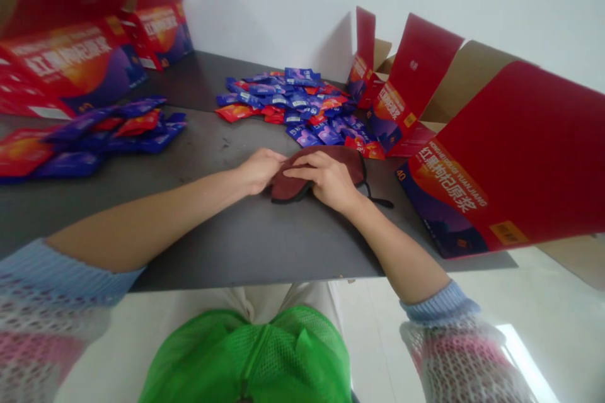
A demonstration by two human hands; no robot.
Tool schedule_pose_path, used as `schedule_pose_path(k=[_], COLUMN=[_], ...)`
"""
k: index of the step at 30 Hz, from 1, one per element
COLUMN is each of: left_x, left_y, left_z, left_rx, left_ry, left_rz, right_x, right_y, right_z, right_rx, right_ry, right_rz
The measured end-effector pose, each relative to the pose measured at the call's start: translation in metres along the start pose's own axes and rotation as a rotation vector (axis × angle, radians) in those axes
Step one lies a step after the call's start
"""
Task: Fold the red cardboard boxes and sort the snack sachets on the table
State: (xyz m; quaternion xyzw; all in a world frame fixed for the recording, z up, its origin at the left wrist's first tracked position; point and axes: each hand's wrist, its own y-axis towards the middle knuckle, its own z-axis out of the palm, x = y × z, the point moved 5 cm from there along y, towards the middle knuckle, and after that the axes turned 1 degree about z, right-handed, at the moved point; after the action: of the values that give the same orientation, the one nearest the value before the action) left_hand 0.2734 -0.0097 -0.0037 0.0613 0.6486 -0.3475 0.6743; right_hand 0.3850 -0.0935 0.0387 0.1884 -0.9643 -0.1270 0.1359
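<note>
A maroon eye mask (347, 160) with black edging lies on the dark grey table in front of me. From its right end a black strap (378, 201) trails onto the tabletop. My left hand (261, 170) is closed on the mask's left end, and its fingertips are partly hidden behind the cloth. Across the middle of the mask rests my right hand (328, 179), palm down, fingers stretched out and slightly apart. Just beyond the mask is a pile of blue and red sachets (297, 101).
More sachets (70, 164) lie at the left of the table (212, 252). Behind them stand open red cartons (75, 69), with another carton (163, 34) farther back. Along the right side are several more open cartons; the nearest carton (454, 201) reaches the front edge. A white wall (274, 6) closes the back.
</note>
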Motion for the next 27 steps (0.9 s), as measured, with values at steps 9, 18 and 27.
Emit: schedule_pose_path(k=[9,18,27], left_x=[-0.002,0.001,-0.001], left_y=[-0.002,-0.001,0.000], left_z=[-0.002,-0.004,0.000], left_rx=[-0.043,-0.033,0.036], left_ry=[-0.008,-0.026,-0.008], left_rz=[0.005,0.021,0.022], right_x=[-0.037,-0.056,-0.010], right_y=[-0.001,-0.015,-0.015], right_z=[-0.010,-0.026,-0.028], right_rx=[0.006,-0.157,-0.340], right_ry=[-0.164,-0.224,0.085], right_rz=[0.264,0.365,-0.029])
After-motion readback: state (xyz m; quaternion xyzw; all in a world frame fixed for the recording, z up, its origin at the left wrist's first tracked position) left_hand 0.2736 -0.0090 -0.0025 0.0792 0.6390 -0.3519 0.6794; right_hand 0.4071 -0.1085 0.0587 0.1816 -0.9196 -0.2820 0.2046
